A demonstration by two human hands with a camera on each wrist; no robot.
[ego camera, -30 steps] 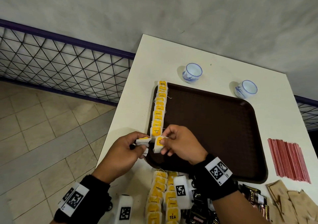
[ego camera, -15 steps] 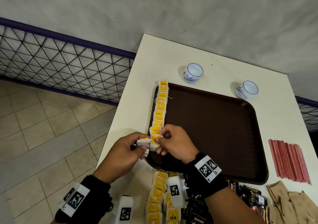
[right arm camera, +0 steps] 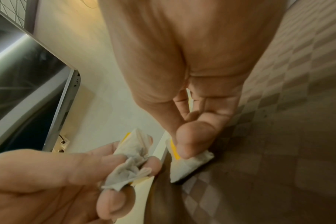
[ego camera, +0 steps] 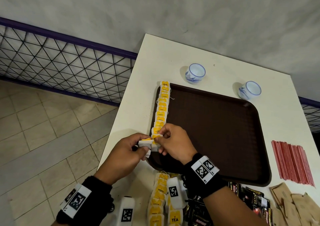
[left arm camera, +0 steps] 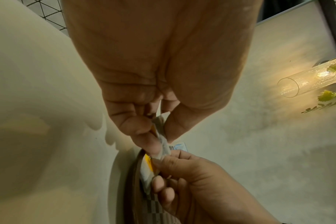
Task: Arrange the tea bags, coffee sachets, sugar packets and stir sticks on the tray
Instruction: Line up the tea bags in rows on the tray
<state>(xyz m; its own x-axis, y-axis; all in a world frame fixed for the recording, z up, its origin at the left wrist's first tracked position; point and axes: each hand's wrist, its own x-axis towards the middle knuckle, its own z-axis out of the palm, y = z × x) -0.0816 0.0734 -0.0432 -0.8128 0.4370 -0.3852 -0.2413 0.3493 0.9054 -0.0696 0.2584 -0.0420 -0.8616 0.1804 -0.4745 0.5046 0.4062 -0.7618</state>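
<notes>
A dark brown tray [ego camera: 216,130] lies on the white table, with a row of yellow-tagged tea bags [ego camera: 162,107] along its left edge. My left hand [ego camera: 138,147] pinches a small bunch of tea bags [right arm camera: 130,156] just off the tray's near-left corner. My right hand [ego camera: 162,139] pinches one tea bag [ego camera: 155,141] and holds it at the near end of the row, over the tray's rim. In the right wrist view that tea bag [right arm camera: 184,163] is under the thumb [right arm camera: 192,139]. Its underside is hidden.
Two blue-and-white cups [ego camera: 195,73] [ego camera: 249,90] stand behind the tray. Red stir sticks [ego camera: 292,161] lie to its right. Loose tea bags [ego camera: 159,199], dark coffee sachets [ego camera: 249,201] and brown sugar packets [ego camera: 290,206] lie at the near edge. A railing [ego camera: 60,66] and floor lie left of the table.
My right hand has carried its tea bag a little left and forward, to the near end of the row. The left hand has stayed in place with its bunch.
</notes>
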